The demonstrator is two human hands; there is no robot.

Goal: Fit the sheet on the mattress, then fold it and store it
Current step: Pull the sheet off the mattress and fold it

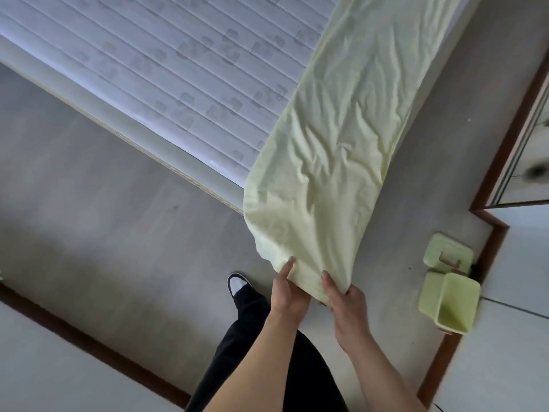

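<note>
- Sheet, pale yellow, lies as a long band along the right side of the mattress, from far down to the near corner; its near end hangs off that corner into my hands.
- L hand: thumb up against the cloth edge, fingers curled under it, so I'm pinching the hem. Holding it here bc I need the edge bunched to hook it over the corner.
- R hand: fingers wrapped round the gathered end just right of the left one, thumb on top. Both hands close together, near touching, w/ the cloth tight btwn them.
- Cloth is wrinkled and drawn toward me, so I judge I'm pulling it taut off the near corner; can't tell if an elastic seam is in my grip.
- Most of the mattress, left and far, is bare quilted top, so fitting is barely started, I'd say.
- I stand at the near corner, foot on the grey floor, so I can reach both edges w/o walking.
- Green box sits open on the floor to the right by the wall, its lid just beyond it. Prob. storage for later, a guess only.
- Risk: cloth slips off the far end if I tug too hard.
</note>
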